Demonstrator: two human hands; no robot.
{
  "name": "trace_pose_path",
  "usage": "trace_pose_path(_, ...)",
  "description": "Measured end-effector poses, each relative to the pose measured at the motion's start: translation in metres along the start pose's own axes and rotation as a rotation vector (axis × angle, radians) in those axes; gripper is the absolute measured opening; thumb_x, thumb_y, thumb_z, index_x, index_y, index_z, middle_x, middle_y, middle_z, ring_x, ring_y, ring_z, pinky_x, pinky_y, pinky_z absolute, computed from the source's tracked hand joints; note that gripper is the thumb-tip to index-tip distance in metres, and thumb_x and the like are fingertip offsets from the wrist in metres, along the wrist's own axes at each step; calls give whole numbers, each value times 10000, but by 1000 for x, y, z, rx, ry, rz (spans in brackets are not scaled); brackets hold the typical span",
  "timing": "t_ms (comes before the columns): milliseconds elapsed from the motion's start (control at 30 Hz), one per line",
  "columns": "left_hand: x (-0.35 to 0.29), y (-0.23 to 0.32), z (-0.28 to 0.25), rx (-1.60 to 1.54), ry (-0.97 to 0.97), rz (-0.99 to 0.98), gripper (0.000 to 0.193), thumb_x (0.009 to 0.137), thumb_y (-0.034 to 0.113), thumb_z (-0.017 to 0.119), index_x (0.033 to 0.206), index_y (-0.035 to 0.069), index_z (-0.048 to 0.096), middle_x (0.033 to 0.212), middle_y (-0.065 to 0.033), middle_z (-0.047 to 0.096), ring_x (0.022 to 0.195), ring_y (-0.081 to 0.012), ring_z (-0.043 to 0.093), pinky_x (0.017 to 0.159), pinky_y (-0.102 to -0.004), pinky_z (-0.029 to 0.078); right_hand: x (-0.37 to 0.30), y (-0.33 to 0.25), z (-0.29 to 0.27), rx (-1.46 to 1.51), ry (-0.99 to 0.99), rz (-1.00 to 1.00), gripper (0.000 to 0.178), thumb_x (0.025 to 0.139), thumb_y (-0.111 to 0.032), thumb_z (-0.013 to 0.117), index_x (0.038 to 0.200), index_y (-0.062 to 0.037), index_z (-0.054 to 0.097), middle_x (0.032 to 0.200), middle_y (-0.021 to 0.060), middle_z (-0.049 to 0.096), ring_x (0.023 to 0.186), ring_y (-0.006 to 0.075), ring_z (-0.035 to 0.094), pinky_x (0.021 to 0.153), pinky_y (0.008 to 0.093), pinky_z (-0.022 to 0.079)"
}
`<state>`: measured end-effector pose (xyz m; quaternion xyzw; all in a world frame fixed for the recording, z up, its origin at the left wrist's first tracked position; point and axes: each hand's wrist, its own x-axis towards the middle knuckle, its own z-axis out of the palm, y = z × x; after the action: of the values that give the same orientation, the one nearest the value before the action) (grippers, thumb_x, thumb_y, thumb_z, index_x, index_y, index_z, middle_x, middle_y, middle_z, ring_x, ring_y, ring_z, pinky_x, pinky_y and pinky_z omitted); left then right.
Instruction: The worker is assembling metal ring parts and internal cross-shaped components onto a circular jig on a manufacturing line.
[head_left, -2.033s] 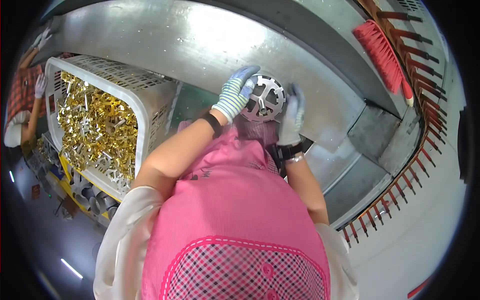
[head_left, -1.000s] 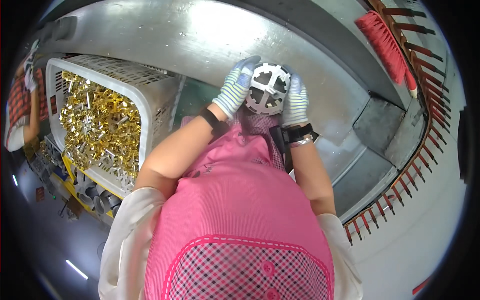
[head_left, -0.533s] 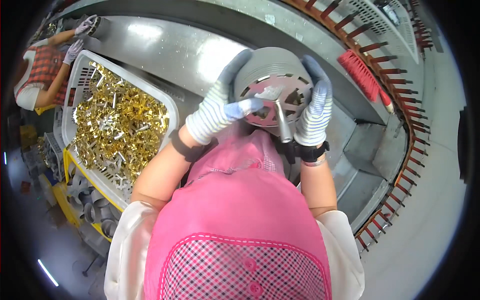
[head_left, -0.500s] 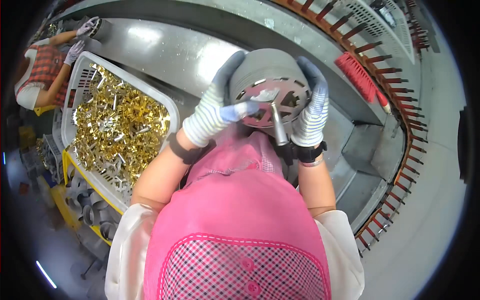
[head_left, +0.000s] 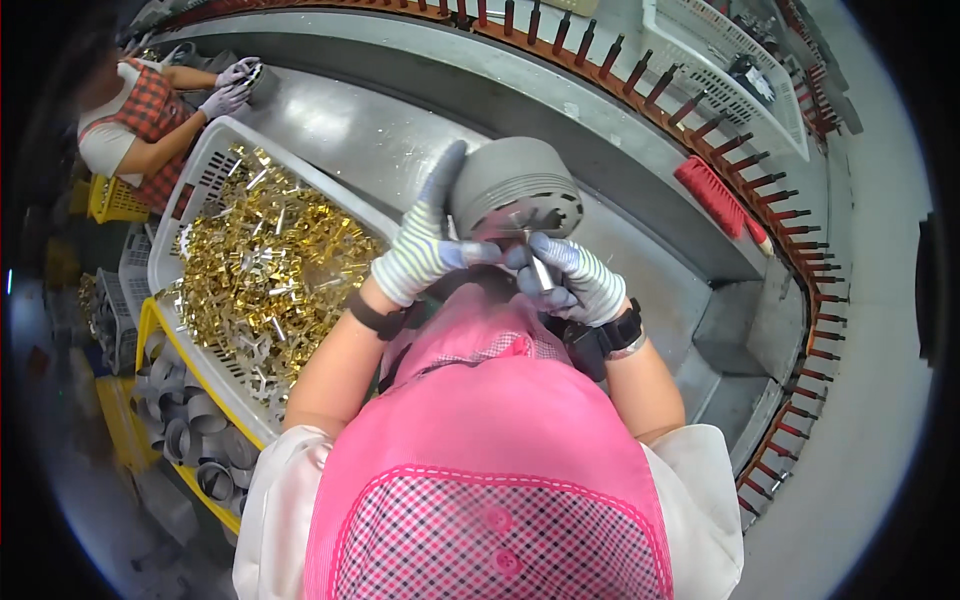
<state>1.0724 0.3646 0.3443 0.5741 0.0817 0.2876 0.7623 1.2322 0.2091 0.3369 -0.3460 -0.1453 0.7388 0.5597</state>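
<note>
A grey round metal housing [head_left: 515, 172] with a ridged side and a slotted end is tilted in front of me, slotted end toward me. My left hand [head_left: 428, 243], in a striped glove with blue-grey fingers, is closed round its left side, thumb across the near end. A shiny metal shaft [head_left: 541, 274] sticks out from the middle of that end. My right hand [head_left: 578, 277], gloved alike, has its fingers closed round this shaft. The inside of the housing is mostly hidden.
To the left, a white basket [head_left: 300, 178] holds many gold and silver metal pieces. Below it, grey rings [head_left: 205, 412] fill a yellow-rimmed crate. A co-worker [head_left: 150, 130] handles a similar part at far left. A red brush [head_left: 708, 200] lies right, beside a curved rack of pegs [head_left: 690, 112].
My right hand has left the housing's right side and moved down onto the shaft. My left hand still holds the housing. The whole view has shifted, moving surroundings in the picture.
</note>
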Motion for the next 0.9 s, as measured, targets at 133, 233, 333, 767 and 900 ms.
trace_pose_path(133, 8, -5, -10, 475, -164, 31, 1184, 605, 70, 879, 1523, 158, 136, 1500, -101, 296, 1354, -252, 334, 1098, -399, 322, -9, -6, 4, 227, -99, 52, 342, 928, -368, 608, 954, -30, 642, 649, 11, 551, 459, 36, 394, 403, 163, 294)
trace_pose_path(233, 16, -2, 3, 633, -213, 42, 1196, 611, 150, 890, 1519, 94, 113, 1514, -134, 268, 1371, -270, 308, 1114, -388, 287, -22, -5, 3, 199, -49, 3, 311, 930, -355, 611, 934, -45, 638, 663, 0, 555, 470, 36, 407, 401, 162, 290)
trace_pose_path(333, 7, -15, -10, 751, -131, 95, 1259, 590, 301, 888, 1502, 11, 71, 1529, -205, 203, 1416, -306, 208, 1143, -390, 215, -31, -12, -6, -29, 197, -345, 254, 931, -321, 617, 897, -69, 628, 676, -16, 555, 481, 36, 413, 406, 164, 283)
trace_pose_path(767, -132, -14, -75, 719, 347, 13, 879, 770, 403, 708, 1423, -24, 304, 1397, -207, 389, 1301, -317, 384, 1084, -409, 322, -106, -210, -273, -1601, 1904, -1366, 364, 952, -291, 483, 1132, -8, 623, 1102, 154, 670, 967, 369, 639, 766, 477, 516)
trace_pose_path(900, -225, -13, -96, 767, 573, 27, 784, 828, 370, 666, 1418, -10, 317, 1369, -199, 409, 1262, -305, 419, 1077, -400, 329, -97, -175, -216, -2193, 1644, -382, 505, 871, -432, 514, 1116, -9, 639, 1097, 194, 662, 1002, 392, 628, 792, 463, 519)
